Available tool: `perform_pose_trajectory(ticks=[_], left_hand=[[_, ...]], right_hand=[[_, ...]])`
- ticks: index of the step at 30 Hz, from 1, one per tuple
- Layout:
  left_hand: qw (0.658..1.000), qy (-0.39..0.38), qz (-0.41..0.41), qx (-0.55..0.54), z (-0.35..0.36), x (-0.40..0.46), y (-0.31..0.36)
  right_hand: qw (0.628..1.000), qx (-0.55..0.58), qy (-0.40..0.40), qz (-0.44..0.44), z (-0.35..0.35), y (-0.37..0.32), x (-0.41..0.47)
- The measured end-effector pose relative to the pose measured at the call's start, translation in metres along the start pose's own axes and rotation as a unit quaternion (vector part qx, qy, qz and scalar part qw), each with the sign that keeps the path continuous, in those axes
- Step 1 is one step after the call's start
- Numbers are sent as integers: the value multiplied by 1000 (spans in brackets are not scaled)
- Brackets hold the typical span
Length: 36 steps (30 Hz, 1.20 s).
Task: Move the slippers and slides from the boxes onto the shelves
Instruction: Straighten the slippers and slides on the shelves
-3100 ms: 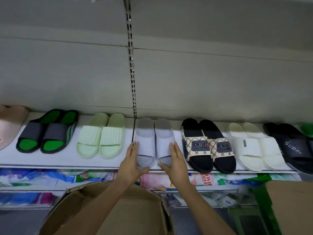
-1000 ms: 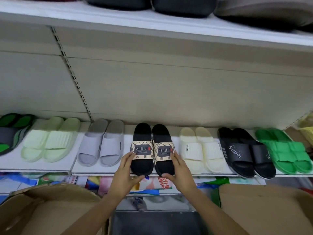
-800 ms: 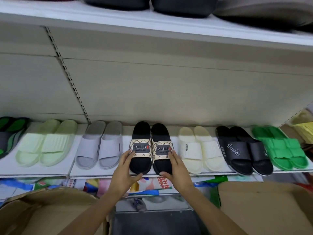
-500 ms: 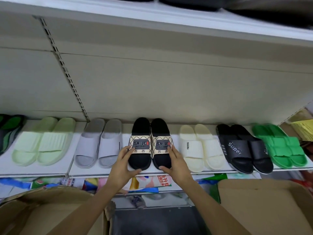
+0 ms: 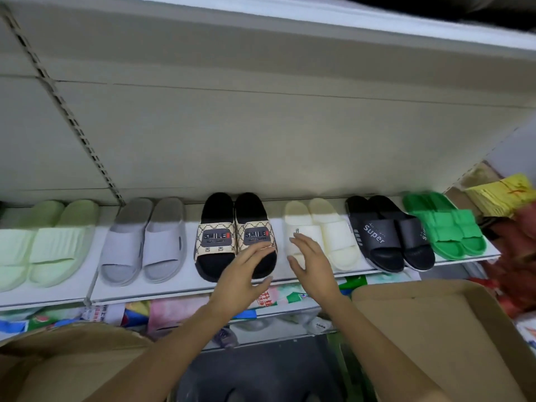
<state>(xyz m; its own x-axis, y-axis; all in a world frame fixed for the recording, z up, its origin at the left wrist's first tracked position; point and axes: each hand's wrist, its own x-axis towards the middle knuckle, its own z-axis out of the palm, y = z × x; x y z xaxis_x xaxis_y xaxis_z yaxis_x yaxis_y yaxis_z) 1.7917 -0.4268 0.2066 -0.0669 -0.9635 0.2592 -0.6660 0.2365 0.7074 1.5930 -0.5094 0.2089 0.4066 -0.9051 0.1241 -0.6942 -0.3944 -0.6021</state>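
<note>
A row of slide pairs stands on the white shelf (image 5: 185,288): pale green (image 5: 43,242), grey (image 5: 145,242), black with beige "SMILE" straps (image 5: 229,227), cream (image 5: 327,227), black "Super" (image 5: 385,230) and bright green (image 5: 446,224). My left hand (image 5: 243,274) hovers open over the toe of the right SMILE slide, holding nothing. My right hand (image 5: 310,259) is open in front of the left cream slide, fingers spread; I cannot tell whether it touches the slide.
An open cardboard box (image 5: 435,332) sits at the lower right and another (image 5: 58,361) at the lower left. Colourful packaged goods (image 5: 139,311) fill the shelf below. Yellow and red packs (image 5: 504,195) crowd the far right. Another shelf (image 5: 319,13) runs overhead.
Both hands have let go of the SMILE pair and shifted right; my right hand now lies before the cream pair, my left over the right SMILE slide.
</note>
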Motion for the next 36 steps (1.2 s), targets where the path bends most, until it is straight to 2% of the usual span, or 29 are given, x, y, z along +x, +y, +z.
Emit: perform_pose_trajectory(ticks=[7, 13, 19, 23, 28, 36], left_hand=[[999, -29, -19, -30, 53, 30, 16], [999, -32, -42, 9, 83, 48, 17], [994, -5, -106, 21, 105, 57, 31], [987, 26, -157, 31, 123, 59, 37], [979, 36, -193, 50, 139, 61, 42], [968, 33, -234, 85, 138, 88, 42]], right_hand=[[995, -21, 44, 89, -46, 73, -23], [992, -38, -31, 115, -70, 116, -19], [988, -1, -73, 133, -84, 148, -1], [988, 8, -114, 108, -83, 163, 0], [992, -3, -103, 66, -75, 175, -3], [992, -11, -93, 80, -69, 171, 18]])
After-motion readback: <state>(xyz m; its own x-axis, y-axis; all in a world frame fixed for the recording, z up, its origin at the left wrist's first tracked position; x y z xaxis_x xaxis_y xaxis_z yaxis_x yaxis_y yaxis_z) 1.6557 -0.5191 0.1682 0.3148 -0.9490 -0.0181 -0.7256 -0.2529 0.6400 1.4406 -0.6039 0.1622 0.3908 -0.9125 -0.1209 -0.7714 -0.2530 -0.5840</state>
